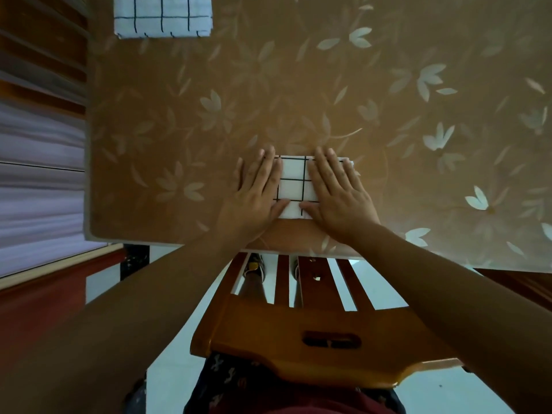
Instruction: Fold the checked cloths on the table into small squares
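Observation:
A white cloth with black check lines (294, 186) lies folded into a small square near the table's front edge. My left hand (254, 192) lies flat on its left side, fingers straight. On the right side my right hand (337, 192) presses down flat as well, covering most of that half. A second checked cloth (162, 16), folded larger, lies at the far left corner of the table, partly cut off by the top of the view.
The table (298, 94) has a brown cover with pale flower prints. A wooden chair back (313, 333) stands between me and the table's front edge. Wooden slats and a wall run along the left side.

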